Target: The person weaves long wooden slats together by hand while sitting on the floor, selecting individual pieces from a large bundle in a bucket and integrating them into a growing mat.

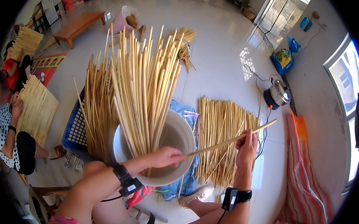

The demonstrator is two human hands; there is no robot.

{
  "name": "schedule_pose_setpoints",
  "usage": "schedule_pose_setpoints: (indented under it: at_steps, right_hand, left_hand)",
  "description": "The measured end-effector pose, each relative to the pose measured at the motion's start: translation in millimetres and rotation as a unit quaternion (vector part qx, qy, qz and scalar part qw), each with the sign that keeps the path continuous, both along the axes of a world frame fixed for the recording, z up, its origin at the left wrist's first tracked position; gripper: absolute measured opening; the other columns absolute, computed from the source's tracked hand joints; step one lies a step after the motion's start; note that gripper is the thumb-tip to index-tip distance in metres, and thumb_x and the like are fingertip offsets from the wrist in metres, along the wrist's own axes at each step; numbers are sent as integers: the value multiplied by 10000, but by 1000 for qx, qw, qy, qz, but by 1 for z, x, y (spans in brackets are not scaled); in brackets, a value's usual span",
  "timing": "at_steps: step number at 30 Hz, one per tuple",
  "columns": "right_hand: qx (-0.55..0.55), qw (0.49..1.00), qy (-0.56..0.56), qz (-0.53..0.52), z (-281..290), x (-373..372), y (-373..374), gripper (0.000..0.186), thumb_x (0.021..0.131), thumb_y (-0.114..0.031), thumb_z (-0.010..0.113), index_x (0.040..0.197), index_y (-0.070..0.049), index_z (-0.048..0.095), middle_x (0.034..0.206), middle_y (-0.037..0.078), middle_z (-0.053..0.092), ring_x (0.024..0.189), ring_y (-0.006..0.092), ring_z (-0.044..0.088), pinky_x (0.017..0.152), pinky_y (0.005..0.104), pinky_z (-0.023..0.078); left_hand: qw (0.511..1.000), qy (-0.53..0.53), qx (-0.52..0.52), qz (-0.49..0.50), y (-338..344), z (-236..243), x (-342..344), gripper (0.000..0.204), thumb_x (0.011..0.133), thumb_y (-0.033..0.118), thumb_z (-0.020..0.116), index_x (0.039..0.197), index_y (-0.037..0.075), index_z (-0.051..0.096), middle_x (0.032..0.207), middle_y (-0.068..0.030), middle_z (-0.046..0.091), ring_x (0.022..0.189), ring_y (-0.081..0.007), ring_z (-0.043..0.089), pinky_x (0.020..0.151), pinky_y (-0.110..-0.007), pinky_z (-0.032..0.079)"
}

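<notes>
My left hand (166, 156) pinches one end of a long pale bamboo stick (226, 141) over the rim of a white bucket (183, 152). My right hand (247, 146) grips the same stick near its middle, and the stick slants up to the right. The bucket holds a tall bundle of upright pale sticks (142, 86) that fan out at the top. Under the stick lies a flat woven mat of sticks (223, 126) on the floor.
A blue plastic crate (73, 131) of darker sticks (97, 104) stands left of the bucket. Another person (6, 132) sits at the far left with a stick mat (37, 110). A wooden bench (77, 25), a metal cooker (278, 93) and striped cloth (304, 189) surround.
</notes>
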State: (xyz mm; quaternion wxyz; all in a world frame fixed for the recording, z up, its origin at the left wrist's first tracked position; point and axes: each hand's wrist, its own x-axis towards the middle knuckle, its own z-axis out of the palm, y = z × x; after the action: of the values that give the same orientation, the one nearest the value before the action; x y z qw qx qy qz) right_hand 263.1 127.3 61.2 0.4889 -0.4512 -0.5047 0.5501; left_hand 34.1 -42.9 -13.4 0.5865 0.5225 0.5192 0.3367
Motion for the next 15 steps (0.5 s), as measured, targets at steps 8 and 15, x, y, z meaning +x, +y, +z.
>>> schedule_pose_setpoints:
  at_steps: [8, 15]
  right_hand:
    - [-3, 999, 22, 33, -10, -30, -15, 305, 1012, -285, 391, 851, -53, 506, 606, 0, 434, 483, 77, 398, 437, 210, 330]
    - [-10, 1000, -7, 10, -9, -38, -13, 314, 1008, -284, 395, 848, -43, 515, 582, 0, 417, 455, 84, 386, 424, 217, 319]
  left_hand:
    - [994, -3, -68, 90, 7, 8, 0, 320, 967, 281, 505, 847, 13, 633, 614, 7, 529, 572, -70, 485, 544, -233, 396]
    - [988, -118, -82, 49, 4, 14, -6, 247, 969, 175, 488, 1003, -28, 626, 724, 2, 583, 647, -68, 496, 590, -221, 400]
